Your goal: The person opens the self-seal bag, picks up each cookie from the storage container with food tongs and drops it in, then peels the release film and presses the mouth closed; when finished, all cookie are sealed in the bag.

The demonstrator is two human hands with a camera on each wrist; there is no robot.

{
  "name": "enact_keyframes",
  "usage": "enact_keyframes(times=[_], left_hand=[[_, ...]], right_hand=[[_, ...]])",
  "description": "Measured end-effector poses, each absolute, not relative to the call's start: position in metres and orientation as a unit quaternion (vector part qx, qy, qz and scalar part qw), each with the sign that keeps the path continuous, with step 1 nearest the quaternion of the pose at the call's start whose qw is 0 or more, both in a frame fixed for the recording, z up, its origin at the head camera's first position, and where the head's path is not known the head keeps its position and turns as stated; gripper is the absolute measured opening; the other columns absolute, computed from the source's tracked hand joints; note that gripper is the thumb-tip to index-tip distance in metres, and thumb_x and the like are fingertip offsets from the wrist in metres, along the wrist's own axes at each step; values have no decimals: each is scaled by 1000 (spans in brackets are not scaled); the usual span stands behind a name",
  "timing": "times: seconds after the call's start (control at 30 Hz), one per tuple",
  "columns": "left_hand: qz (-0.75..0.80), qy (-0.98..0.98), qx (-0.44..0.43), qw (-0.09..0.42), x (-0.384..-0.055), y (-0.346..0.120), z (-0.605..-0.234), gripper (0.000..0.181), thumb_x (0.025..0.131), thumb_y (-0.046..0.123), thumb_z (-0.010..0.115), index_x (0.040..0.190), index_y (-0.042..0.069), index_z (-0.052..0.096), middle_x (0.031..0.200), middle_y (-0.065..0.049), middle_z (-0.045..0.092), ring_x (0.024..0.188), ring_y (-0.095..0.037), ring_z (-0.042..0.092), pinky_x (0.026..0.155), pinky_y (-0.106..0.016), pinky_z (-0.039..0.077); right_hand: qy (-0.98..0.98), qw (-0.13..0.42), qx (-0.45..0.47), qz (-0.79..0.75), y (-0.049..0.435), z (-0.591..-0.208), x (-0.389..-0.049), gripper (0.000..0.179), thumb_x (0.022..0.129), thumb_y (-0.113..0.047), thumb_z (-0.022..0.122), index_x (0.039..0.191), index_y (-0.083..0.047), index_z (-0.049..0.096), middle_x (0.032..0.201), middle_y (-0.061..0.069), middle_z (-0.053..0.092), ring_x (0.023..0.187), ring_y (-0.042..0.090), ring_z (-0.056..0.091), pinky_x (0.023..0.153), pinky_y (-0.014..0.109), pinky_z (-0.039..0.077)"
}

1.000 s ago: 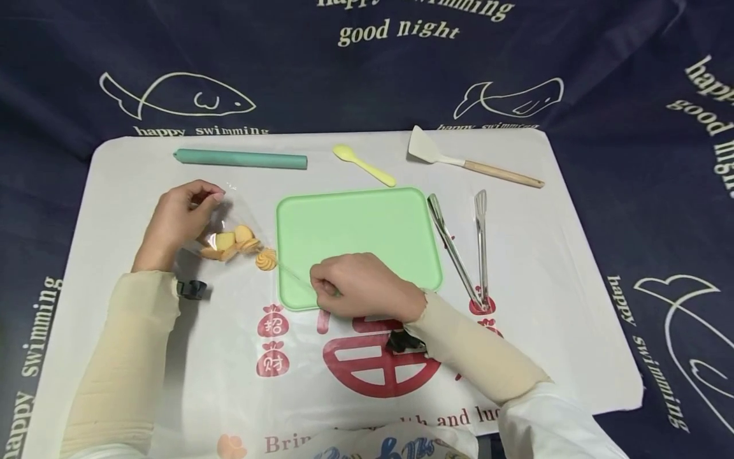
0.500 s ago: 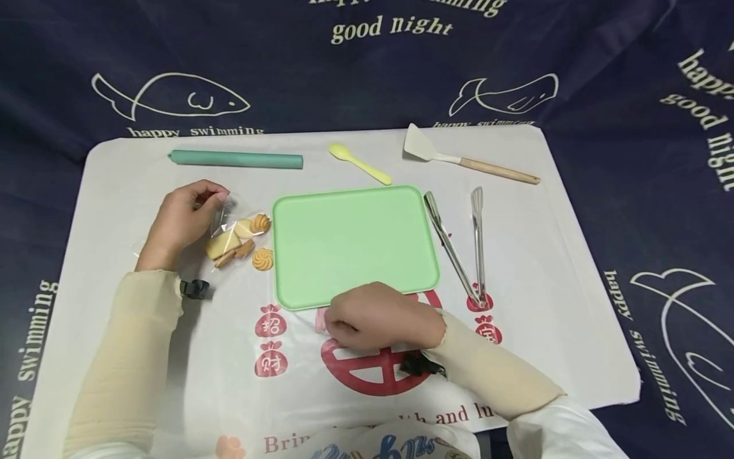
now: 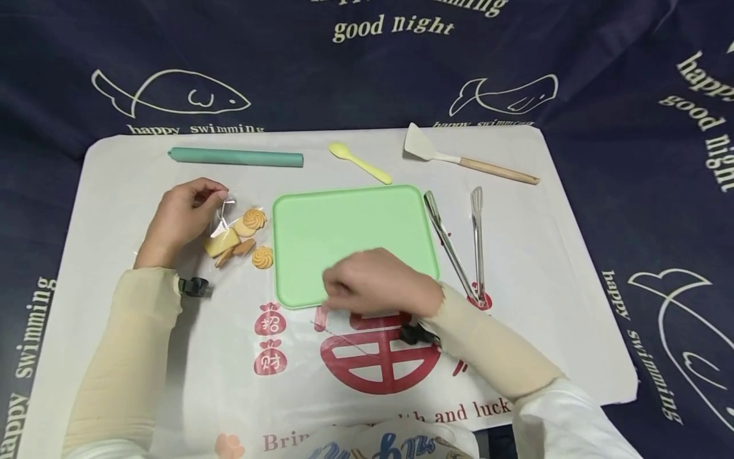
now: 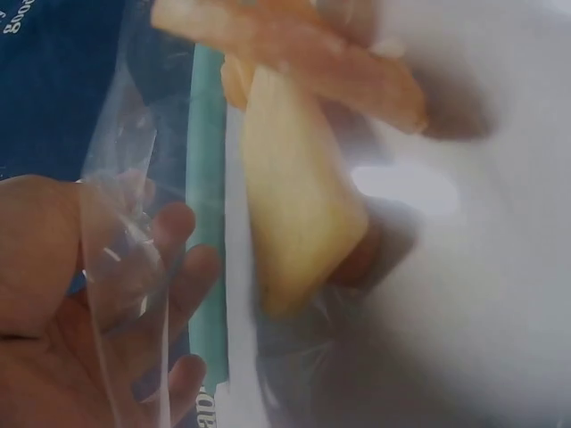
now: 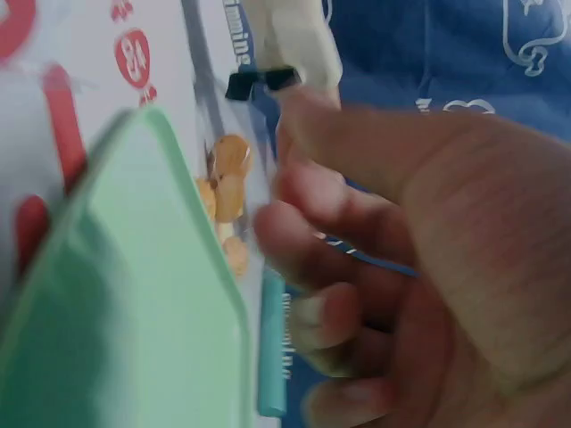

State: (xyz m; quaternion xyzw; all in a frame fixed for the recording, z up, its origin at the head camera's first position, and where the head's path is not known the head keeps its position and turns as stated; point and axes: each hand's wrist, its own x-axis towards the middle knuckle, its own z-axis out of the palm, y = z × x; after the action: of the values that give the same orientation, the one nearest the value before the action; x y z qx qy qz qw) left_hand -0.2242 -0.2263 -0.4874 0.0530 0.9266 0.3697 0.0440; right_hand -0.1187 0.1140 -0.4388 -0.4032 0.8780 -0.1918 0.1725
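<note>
My left hand [image 3: 182, 215] pinches the top of a clear plastic bag [image 3: 226, 220] at the left of the table. Inside the bag are several biscuits [image 3: 222, 243], with a swirled one [image 3: 254, 218] among them. A second swirled biscuit [image 3: 262, 257] lies nearest the green tray; whether it is inside the bag, I cannot tell. In the left wrist view, clear film [image 4: 125, 267] crosses the fingers. My right hand [image 3: 381, 280] hovers over the tray's front edge, fingers loosely curled, with nothing visible in them. A thin clear strip [image 3: 344, 338] lies on the table below it.
The green tray [image 3: 350, 223] is in the middle. Metal tongs [image 3: 455, 255] lie right of it. Behind are a teal stick-shaped object [image 3: 237, 157], a yellow spoon [image 3: 361, 164] and a wooden-handled spatula [image 3: 470, 162].
The right hand drew a thin strip away from the bag, lowered it in front of the tray and let it go, then rose. Biscuits shifted in the bag; the left hand kept its grip.
</note>
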Motion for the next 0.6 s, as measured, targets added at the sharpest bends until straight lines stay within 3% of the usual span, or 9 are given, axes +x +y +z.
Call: enact_keyframes(times=[0.13,0.33,0.43,0.6], left_hand=[[374,925,53,48,-223,-226,-485,36,106,36,55,120,5,67,114,-15,66,96,-26,55,79,-38,43],[374,925,46,51,-223,-228,-483,38,106,36,54,121,4,67,115,-16,66,98,-27,56,81,-41,44],[374,925,40,53,-222,-231,-483,40,106,38,54,122,4,67,115,-16,66,98,-27,57,81,-41,44],[389,920,36,43,-220,-235,-482,44,104,43,55,120,5,69,114,-15,67,100,-25,57,80,-37,44]], right_hand=[[887,159,-358,-244,84,-447,-157,15,98,-40,68,95,-25,68,68,-12,55,62,3,51,55,24,44],[902,163,-310,-252,32,-470,-198,33,101,-36,65,127,-16,66,77,-7,61,68,8,55,60,26,45],[906,158,-314,-238,15,-481,-207,30,102,-33,63,127,-17,67,83,-8,63,70,9,55,58,27,45],[905,126,-328,-239,7,-486,-207,17,104,-30,60,112,-21,72,82,-11,64,69,8,54,54,26,45]])
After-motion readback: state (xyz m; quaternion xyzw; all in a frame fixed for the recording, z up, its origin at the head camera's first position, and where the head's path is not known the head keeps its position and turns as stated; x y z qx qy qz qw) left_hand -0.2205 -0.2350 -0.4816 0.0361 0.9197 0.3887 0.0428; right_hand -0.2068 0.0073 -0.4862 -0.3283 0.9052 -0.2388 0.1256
